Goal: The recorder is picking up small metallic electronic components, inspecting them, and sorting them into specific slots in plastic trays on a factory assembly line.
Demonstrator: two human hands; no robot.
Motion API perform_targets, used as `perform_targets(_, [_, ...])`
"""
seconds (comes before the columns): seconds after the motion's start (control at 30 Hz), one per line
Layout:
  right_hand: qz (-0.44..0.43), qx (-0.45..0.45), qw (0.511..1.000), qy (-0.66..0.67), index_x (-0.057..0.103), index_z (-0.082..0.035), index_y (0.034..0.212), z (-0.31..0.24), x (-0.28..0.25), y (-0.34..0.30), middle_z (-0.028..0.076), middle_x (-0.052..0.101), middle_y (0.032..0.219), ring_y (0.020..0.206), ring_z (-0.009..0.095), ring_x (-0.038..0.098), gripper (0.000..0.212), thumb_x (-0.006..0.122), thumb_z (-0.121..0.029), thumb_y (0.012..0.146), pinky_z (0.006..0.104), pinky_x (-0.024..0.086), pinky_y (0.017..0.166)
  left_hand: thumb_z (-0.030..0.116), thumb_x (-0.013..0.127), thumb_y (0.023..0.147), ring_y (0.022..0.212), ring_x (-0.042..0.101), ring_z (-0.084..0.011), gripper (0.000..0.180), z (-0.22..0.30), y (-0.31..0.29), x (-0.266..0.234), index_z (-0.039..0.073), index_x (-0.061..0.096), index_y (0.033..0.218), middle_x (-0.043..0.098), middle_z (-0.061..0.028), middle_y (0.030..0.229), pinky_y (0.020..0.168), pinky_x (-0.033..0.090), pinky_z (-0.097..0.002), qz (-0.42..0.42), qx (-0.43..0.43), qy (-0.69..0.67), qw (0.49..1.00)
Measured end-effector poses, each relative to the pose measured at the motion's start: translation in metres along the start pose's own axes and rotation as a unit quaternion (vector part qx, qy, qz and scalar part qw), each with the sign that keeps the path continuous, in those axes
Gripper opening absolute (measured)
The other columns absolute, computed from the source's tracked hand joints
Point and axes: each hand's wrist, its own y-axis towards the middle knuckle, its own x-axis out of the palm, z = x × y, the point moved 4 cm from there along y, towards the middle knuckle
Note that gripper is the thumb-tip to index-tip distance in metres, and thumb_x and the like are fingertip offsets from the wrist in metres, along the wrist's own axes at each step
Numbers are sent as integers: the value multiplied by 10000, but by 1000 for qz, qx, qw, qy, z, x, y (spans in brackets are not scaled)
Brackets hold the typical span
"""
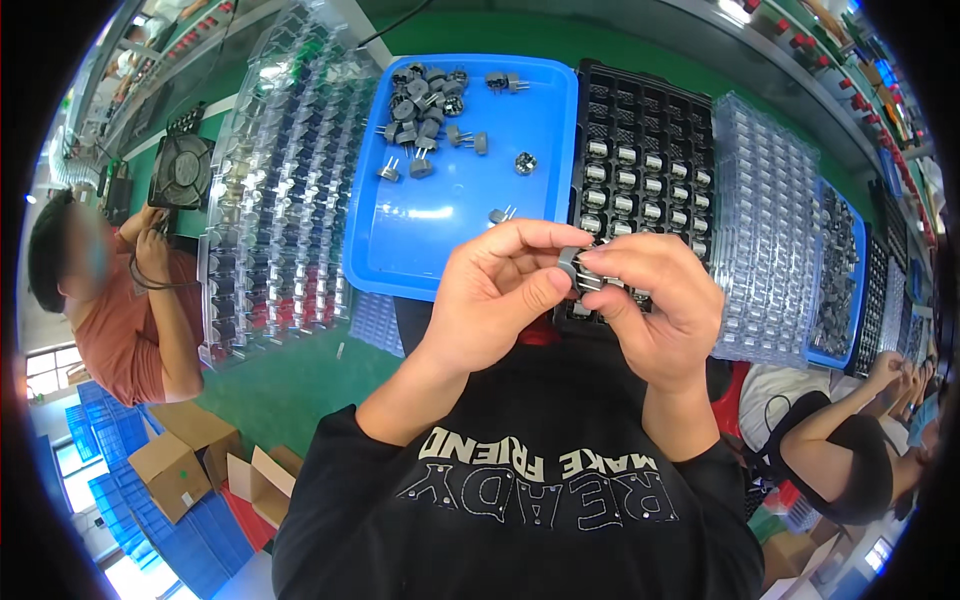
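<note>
My left hand point(490, 300) pinches a small grey round part with metal pins point(569, 262) between thumb and forefinger. From the other side, the fingers of my right hand point(665, 300) close on the pin end of the same part. Fingertips hide some of it, so I cannot tell whether a second piece is there. Both hands are over the near edges of a blue tray point(460, 272) and a black compartment tray point(645, 72). Similar grey parts point(425, 100) are heaped at the far left of the blue tray, with several lying apart. Silver cylindrical pieces point(652, 195) fill many compartments of the black tray.
Stacked clear plastic trays point(285, 190) stand left of the blue tray, and another stack point(765, 230) is on the right. Beyond it lies a second blue tray point(838, 280) of parts. People work on both sides. A fan point(182, 172) and cardboard boxes point(170, 475) are at the left.
</note>
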Motion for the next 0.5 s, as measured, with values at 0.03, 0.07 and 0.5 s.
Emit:
perform_targets(0.03, [-2, 3, 1000, -4, 755, -18, 986, 1, 0, 0, 102, 724, 930, 854, 224, 684, 269, 861, -129, 766, 312, 543, 749, 15, 651, 977, 1042, 663, -165, 325, 0, 0, -1, -62, 591, 1286, 663, -115, 1187, 920, 570, -324, -1, -1, -1, 1000])
perform_targets(0.07, [-7, 8, 1000, 0, 755, -19, 987, 2, 1, -1, 101, 722, 930, 852, 224, 681, 269, 861, -136, 770, 313, 540, 746, 12, 652, 975, 1046, 661, -166, 320, 0, 1, -3, -63, 593, 1280, 663, -115, 1186, 921, 568, -322, -3, -2, 3, 1000])
perform_targets(0.5, [6, 10, 1000, -10, 756, -19, 992, 2, 8, -8, 101, 709, 925, 831, 217, 672, 268, 857, -104, 760, 307, 529, 722, -2, 654, 966, 1077, 649, -166, 311, -1, -2, -6, -66, 596, 1265, 661, -124, 1203, 942, 537, -304, -11, 8, 19, 1000])
